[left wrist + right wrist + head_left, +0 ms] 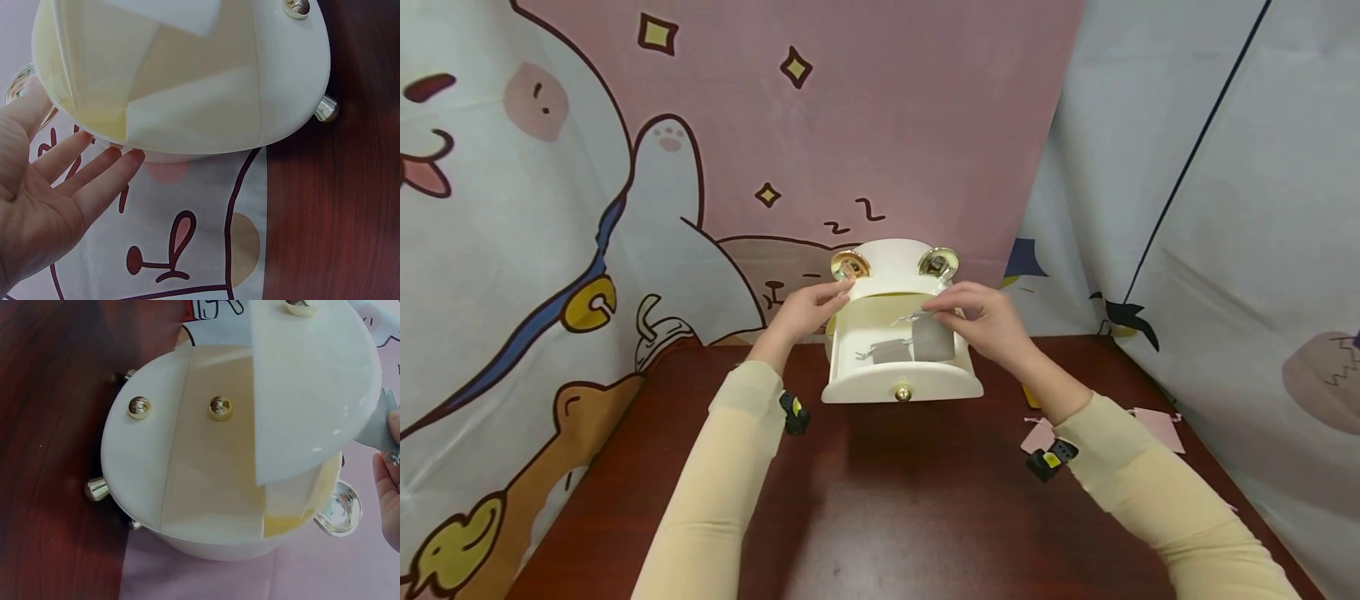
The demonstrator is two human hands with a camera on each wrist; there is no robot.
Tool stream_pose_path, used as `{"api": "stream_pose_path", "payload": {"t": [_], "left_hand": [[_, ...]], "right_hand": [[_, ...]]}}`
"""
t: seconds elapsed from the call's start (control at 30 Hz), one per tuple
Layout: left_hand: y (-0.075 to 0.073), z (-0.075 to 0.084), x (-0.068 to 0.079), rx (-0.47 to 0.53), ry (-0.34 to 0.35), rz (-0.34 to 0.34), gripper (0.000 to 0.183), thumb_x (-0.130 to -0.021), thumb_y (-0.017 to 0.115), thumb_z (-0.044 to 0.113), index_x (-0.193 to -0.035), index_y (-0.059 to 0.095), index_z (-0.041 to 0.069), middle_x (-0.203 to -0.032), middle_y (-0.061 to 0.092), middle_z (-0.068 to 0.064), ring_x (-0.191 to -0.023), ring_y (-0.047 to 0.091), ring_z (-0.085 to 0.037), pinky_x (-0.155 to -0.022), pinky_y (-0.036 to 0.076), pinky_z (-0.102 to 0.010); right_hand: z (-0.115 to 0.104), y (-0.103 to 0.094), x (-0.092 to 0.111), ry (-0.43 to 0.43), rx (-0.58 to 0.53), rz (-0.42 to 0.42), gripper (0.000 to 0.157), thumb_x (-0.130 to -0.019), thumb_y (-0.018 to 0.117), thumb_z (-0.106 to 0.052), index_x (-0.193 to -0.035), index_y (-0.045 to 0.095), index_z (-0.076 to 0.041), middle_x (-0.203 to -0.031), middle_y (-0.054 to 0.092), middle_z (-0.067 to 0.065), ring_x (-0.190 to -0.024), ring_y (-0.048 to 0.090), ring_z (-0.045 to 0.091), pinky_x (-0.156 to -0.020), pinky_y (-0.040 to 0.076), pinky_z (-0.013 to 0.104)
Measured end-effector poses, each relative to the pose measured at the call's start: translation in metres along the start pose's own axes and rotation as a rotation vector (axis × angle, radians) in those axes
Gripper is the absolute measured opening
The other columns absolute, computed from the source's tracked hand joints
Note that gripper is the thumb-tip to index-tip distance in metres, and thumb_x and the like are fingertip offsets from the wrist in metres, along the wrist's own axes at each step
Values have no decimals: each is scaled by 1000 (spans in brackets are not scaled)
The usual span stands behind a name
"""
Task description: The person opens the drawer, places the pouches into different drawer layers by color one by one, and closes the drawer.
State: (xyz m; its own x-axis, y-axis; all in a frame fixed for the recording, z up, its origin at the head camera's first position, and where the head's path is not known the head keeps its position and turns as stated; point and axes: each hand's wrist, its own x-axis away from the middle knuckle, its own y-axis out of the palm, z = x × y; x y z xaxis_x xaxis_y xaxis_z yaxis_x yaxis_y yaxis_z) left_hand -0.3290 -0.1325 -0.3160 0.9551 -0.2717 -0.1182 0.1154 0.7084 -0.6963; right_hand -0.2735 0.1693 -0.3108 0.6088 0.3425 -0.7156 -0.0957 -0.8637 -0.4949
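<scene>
A cream box shaped like an alarm clock stands on the table with its rounded drawer pulled out. One grey drawstring pouch lies in the drawer. My right hand pinches a second grey pouch near its drawstring top, and this pouch hangs over the drawer's right part. In the right wrist view the drawer front covers part of that pouch. On the box's left side, my left hand touches the rim below a gold bell, fingers extended.
Pink pouches lie at the table's right side, one partly behind my right wrist. A yellow item shows beside that forearm. A cartoon cloth hangs close behind the box. The dark red table stretches in front.
</scene>
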Motion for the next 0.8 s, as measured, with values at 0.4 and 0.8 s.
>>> {"api": "stream_pose_path", "payload": {"t": [0.4, 0.8], "left_hand": [[0, 1, 0, -1, -5, -1, 46, -102, 54, 45, -146, 52, 31, -147, 50, -5, -129, 51, -28, -104, 44, -50], [-1, 2, 2, 8, -7, -10, 47, -102, 54, 44, -147, 51, 31, -148, 49, -6, -128, 52, -29, -99, 48, -49]], "right_hand": [[5, 4, 3, 62, 38, -66, 21, -84, 77, 4, -101, 80, -8, -98, 74, 2, -96, 63, 18, -79, 53, 39], [9, 7, 5, 85, 35, -75, 19, -84, 77, 2, -100, 80, -7, -99, 74, 4, -97, 63, 19, -84, 52, 40]]}}
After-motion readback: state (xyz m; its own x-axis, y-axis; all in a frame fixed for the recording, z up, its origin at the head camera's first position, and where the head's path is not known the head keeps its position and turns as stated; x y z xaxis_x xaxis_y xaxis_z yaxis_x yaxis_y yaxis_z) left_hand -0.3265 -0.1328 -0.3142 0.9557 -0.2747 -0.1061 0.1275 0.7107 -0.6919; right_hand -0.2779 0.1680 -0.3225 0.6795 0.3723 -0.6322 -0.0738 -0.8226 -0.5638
